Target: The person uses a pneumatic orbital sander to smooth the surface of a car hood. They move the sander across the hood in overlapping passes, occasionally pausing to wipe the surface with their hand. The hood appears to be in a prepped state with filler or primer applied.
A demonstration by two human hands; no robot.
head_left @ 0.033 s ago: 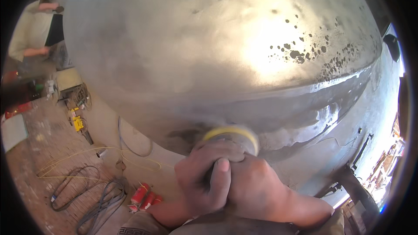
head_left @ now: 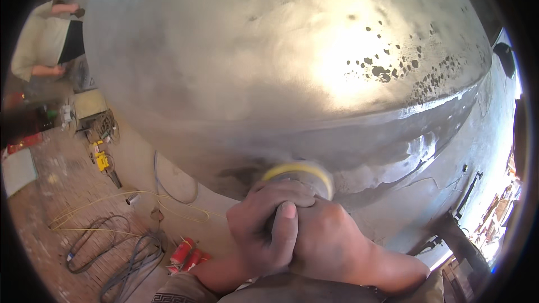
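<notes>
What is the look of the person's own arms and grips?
Left grip and right grip are bare hands without gloves. The visible forearms have no sleeve. At lower left, cloth shows a dark angular pattern; I cannot tell if it is a sleeve.

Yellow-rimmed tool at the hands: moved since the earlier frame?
No, not visibly: the yellow-rimmed tool sits practically as before, below and left of the black spots on the metal surface.
</notes>
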